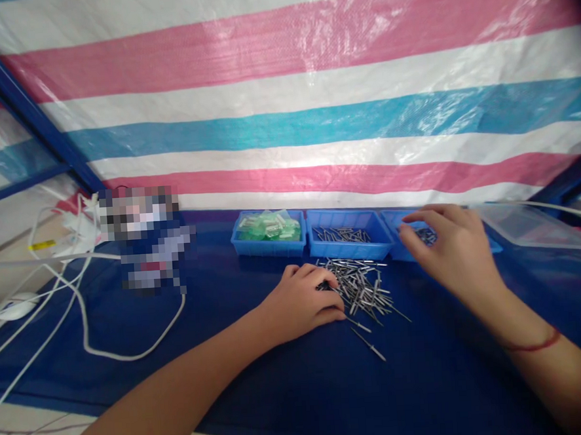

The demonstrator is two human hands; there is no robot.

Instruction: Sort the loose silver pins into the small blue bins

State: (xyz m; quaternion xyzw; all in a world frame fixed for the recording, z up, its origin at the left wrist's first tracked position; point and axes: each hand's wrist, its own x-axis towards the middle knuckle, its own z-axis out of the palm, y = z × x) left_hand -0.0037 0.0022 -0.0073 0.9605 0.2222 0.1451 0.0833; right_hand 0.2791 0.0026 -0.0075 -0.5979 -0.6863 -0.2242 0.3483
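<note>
My left hand (303, 302) rests on the blue table cover with its fingers curled at the left edge of a loose pile of thin metal pins (364, 288); a small dark piece shows at its fingertips. My right hand (444, 247) reaches over the rightmost blue tray (396, 219), fingers bent together above the small dark parts inside. What they pinch is hidden. The middle blue tray (349, 240) holds more metal pins. The left blue tray (267, 235) holds green plastic pieces.
A clear plastic lid or tray (532, 226) lies at the far right. White cables (87, 322) loop over the table's left side beside a blurred-out object (146, 236). A striped pink, white and blue tarp (283, 100) hangs close behind the trays.
</note>
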